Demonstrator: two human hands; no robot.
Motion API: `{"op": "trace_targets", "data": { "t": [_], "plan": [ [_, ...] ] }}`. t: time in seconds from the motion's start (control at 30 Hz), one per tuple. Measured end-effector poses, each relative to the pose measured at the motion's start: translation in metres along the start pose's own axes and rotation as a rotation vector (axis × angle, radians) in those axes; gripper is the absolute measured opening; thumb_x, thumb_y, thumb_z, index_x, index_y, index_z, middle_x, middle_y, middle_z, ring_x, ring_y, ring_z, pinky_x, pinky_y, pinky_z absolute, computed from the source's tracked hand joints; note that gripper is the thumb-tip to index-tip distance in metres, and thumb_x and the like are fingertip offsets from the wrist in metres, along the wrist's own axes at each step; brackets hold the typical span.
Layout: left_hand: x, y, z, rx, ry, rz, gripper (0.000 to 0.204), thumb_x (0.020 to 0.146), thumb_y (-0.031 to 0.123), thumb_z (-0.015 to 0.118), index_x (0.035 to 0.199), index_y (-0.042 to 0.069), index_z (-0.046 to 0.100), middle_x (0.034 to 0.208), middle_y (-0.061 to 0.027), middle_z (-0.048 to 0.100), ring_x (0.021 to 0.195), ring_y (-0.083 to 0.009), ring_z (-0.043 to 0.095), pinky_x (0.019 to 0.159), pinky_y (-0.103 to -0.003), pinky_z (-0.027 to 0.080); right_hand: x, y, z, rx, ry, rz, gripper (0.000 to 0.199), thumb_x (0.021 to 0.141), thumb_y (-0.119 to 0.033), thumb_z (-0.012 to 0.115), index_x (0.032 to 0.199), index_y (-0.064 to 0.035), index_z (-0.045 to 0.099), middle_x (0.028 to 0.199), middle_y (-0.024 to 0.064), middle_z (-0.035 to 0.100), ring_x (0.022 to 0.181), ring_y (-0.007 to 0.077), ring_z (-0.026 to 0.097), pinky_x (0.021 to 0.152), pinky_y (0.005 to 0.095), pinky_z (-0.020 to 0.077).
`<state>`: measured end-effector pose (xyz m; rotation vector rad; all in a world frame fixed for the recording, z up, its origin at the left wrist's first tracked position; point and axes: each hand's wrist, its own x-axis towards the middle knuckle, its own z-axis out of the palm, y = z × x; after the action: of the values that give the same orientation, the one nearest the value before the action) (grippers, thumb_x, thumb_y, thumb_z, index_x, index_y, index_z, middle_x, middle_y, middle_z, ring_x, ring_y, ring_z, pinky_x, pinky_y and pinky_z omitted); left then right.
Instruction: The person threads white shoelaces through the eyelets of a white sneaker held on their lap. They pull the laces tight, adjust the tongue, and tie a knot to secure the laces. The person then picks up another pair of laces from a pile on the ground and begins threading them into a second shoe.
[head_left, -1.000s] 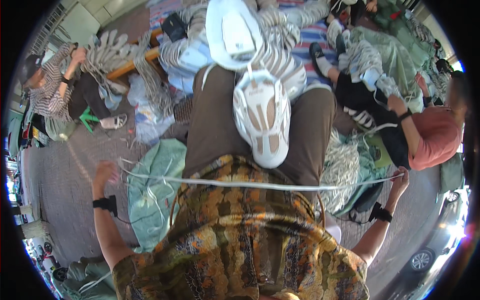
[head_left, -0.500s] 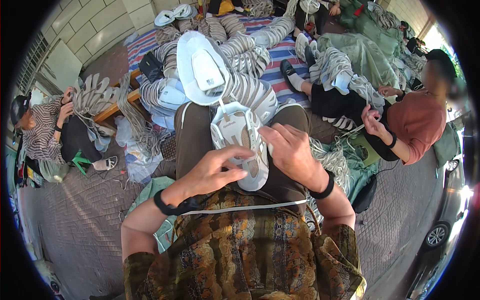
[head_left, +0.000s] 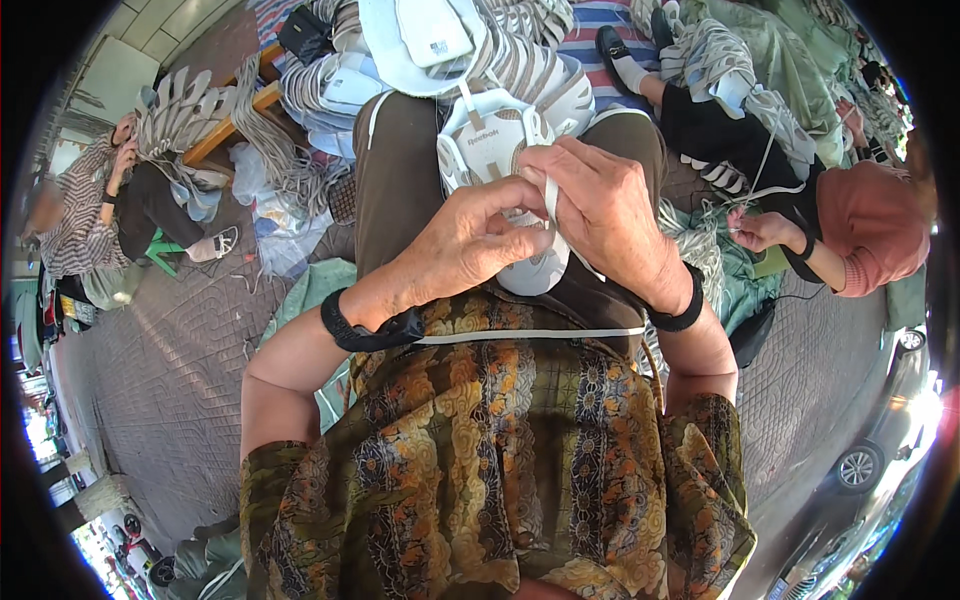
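A white and beige shoe upper (head_left: 495, 143) lies on my lap between my knees, toe toward me. My right hand (head_left: 612, 215) is closed over its right side, fingers pinching a flat white shoelace (head_left: 551, 198). From the left, my left hand (head_left: 470, 240) reaches across the upper, with its index fingertip touching the lace. Its thumb stands apart from that finger, leaving a gap. Both hands hide the eyelets and most of the toe. Above the upper lies a large white shoe piece (head_left: 385, 45), joined to it by a narrow strap.
Stacked shoe uppers (head_left: 545, 85) fill the striped sheet (head_left: 590, 45) ahead. A wooden frame (head_left: 225, 135) and loose laces (head_left: 285, 140) are on the left. One person (head_left: 85, 215) sits at left, another (head_left: 865, 225) at right. Green sacking (head_left: 740, 270) lies right of my knees.
My hands have come together at the upper's right side, the left moving right toward the lace. The whole view has tilted lower. The person at right has lowered a hand.
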<state>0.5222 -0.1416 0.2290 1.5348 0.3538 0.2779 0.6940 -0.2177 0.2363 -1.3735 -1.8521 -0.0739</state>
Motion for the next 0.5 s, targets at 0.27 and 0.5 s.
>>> {"op": "trace_targets", "data": {
  "t": [0.27,0.5],
  "plan": [
    [-0.007,0.007,-0.006,-0.118,-0.105,-0.045,0.022,0.094,0.023,0.057,0.090,0.001,0.061,0.087,-0.0079,0.067,0.074,-0.0116,0.063,0.064,-0.024,0.049,-0.005,0.019,0.005,0.207,0.057,0.178,0.020,0.081,0.004,0.055,0.098,-0.0026,0.063,0.080,0.0160,0.064,0.066,0.0305,0.064,0.058,0.0321,0.0497],
    [-0.040,0.011,-0.022,-0.091,-0.050,-0.174,0.023,0.095,0.025,0.057,0.092,0.002,0.058,0.075,-0.0071,0.066,0.065,-0.0103,0.063,0.052,-0.019,0.045,-0.024,0.026,-0.004,0.592,0.018,0.525,0.016,0.096,-0.006,0.047,0.098,-0.0017,0.062,0.065,0.0011,0.051,0.060,0.0080,0.045,0.054,0.0237,0.0386]
  ]
}}
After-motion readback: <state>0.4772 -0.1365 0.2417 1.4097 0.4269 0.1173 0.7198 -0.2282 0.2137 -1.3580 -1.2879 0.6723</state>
